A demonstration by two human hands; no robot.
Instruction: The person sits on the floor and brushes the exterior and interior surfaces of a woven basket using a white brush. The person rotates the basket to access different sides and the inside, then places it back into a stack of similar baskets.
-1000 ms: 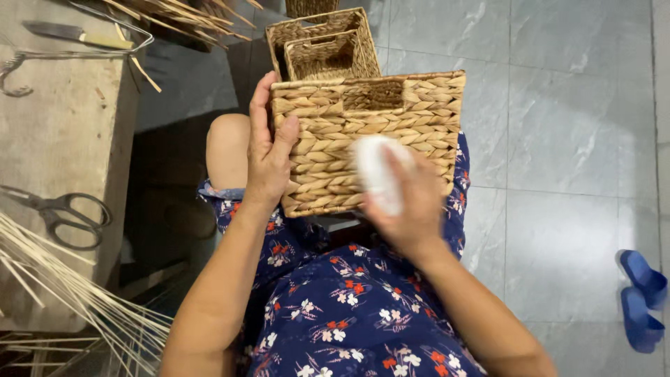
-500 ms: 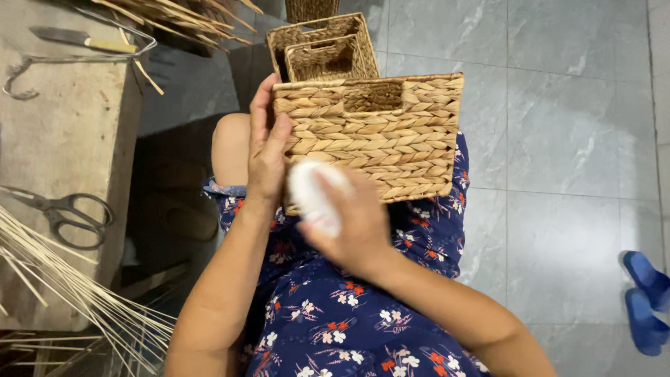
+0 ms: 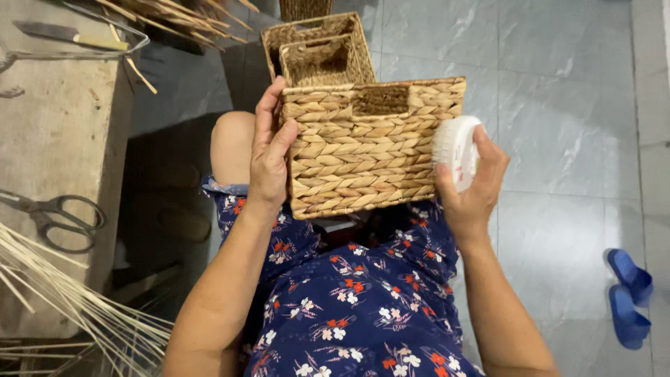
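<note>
Grey floor tiles [image 3: 558, 105] and a worn wooden surface [image 3: 63, 139] frame a seated person holding a woven basket [image 3: 370, 150] over the lap.

Left hand [image 3: 269, 157] is clamped on the basket's left edge, fingers wrapped over the rim; right hand [image 3: 471, 185] is closed around a white round brush [image 3: 455, 150] touching its right side. The basket looks light, stiff and rough, best gripped at rim or handle slot. Two smaller nested baskets [image 3: 317, 49] beyond appear empty. Scissors [image 3: 59, 220] lie left.
</note>
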